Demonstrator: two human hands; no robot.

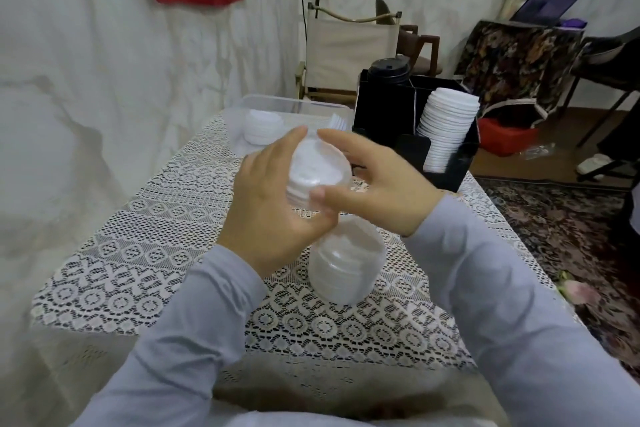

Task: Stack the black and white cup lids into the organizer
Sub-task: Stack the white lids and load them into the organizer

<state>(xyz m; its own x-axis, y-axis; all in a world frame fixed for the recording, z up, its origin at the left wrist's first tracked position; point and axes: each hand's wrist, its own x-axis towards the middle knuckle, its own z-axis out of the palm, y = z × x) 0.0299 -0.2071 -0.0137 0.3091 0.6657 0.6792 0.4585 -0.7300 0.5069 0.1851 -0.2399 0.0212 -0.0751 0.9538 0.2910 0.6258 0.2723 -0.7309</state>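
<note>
Held item: a wrapped stack of white lids, nested one inside another in a clear, slightly cloudy plastic sleeve. It is above the middle of the table, which is covered with a white lace cloth. The stack's long axis is tilted. The upper end leans away from the person and slightly to the left, and the lower end is nearer the person and low over the cloth; whether it touches the cloth cannot be told. The top lid's round face points up towards the camera, with its raised rim showing through the sleeve. The left hand wraps the upper part of the stack from the left, fingers curled round it. The right hand grips the same end from the right, thumb at the near side and fingers over the far rim. The black organizer stands at the far right of the table, apart from the hands. Its front right compartment holds a leaning column of filed white lids, and a column of black lids rises from a rear compartment. A clear bin sits just left of the organizer with loose white lids inside.
</note>
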